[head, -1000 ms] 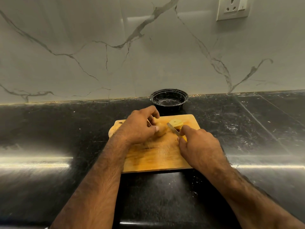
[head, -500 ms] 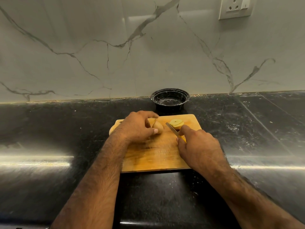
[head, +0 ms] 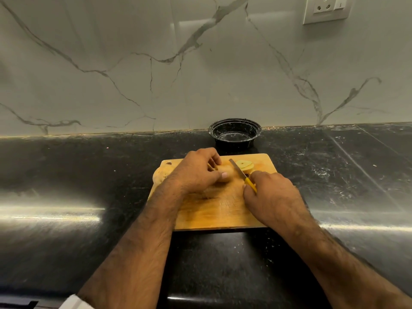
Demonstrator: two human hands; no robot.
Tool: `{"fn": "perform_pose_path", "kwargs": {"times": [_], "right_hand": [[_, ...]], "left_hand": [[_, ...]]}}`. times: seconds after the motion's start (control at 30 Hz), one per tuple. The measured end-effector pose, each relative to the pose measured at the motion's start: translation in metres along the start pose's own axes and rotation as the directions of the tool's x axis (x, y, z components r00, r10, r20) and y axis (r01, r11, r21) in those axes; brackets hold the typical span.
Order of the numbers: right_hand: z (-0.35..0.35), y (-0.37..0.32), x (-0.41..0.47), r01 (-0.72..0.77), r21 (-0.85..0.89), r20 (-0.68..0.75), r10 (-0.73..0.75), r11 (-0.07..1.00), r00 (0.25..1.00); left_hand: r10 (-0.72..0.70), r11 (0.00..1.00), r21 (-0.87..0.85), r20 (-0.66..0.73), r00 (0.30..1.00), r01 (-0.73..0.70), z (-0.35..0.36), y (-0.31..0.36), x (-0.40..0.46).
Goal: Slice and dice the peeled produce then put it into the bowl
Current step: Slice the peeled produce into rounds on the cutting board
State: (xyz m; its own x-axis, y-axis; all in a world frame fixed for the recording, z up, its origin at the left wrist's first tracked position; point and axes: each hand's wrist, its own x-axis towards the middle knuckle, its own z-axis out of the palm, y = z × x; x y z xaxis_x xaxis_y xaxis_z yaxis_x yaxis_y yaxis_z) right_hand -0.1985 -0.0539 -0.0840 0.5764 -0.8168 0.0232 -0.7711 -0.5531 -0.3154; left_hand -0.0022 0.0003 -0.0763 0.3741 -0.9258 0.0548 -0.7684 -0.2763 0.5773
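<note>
The peeled produce (head: 227, 172), pale yellow, lies on the wooden cutting board (head: 219, 210), mostly covered by the left hand (head: 198, 171), whose curled fingers grip it. Cut slices (head: 245, 165) lie just beside it toward the right, at the board's far edge. The right hand (head: 270, 195) grips the yellow handle of a knife (head: 242, 173); its blade angles between produce and slices. A black bowl (head: 235, 133) stands beyond the board, near the marble-patterned wall (head: 156, 63). The board rests on a black worktop (head: 66, 175).
</note>
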Motion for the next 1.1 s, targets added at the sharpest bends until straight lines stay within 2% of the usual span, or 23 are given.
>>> {"fn": "perform_pose_path", "kwargs": {"times": [0.57,1.1], "right_hand": [[0.006,-0.009,-0.004,0.053,-0.010,-0.072,-0.054,0.999,0.996],[0.003,-0.020,-0.003,0.025,-0.055,-0.024,-0.027,0.998,0.999]], "left_hand": [[0.006,1.000,0.015,-0.050,0.999,-0.005,0.005,-0.004,0.004],[-0.002,1.000,0.021,-0.083,0.997,0.004,0.008,-0.004,0.005]]}}
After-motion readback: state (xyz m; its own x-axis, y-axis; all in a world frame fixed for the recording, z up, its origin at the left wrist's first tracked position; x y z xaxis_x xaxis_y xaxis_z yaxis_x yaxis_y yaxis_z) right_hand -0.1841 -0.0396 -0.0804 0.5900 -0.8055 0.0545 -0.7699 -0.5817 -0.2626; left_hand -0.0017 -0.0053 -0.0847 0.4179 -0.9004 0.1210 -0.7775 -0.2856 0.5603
